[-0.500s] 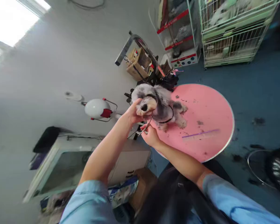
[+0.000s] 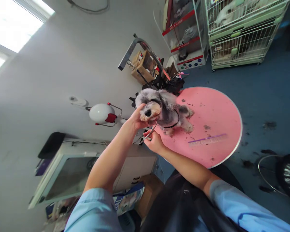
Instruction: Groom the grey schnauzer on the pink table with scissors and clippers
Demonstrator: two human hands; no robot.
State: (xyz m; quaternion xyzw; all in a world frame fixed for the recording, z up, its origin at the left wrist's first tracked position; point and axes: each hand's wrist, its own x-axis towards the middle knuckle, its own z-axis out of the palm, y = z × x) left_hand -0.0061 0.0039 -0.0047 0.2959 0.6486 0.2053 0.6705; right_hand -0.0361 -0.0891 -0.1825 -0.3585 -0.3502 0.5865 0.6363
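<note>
On the table (image 2: 217, 112), a comb (image 2: 207, 139) is lying to the right of the dog (image 2: 168, 117), scissors (image 2: 154, 127) are sitting in the right hand (image 2: 156, 142) below its chin, and cages (image 2: 248, 27) are standing behind, with shelves (image 2: 178, 23) on their left.

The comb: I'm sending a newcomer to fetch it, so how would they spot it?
Find the round pink table bearing a grey dog. The comb lies there, lower right of the dog in view. Unlike the dark hair clumps nearby, it is long and straight, with a purple spine and pale teeth.
</note>
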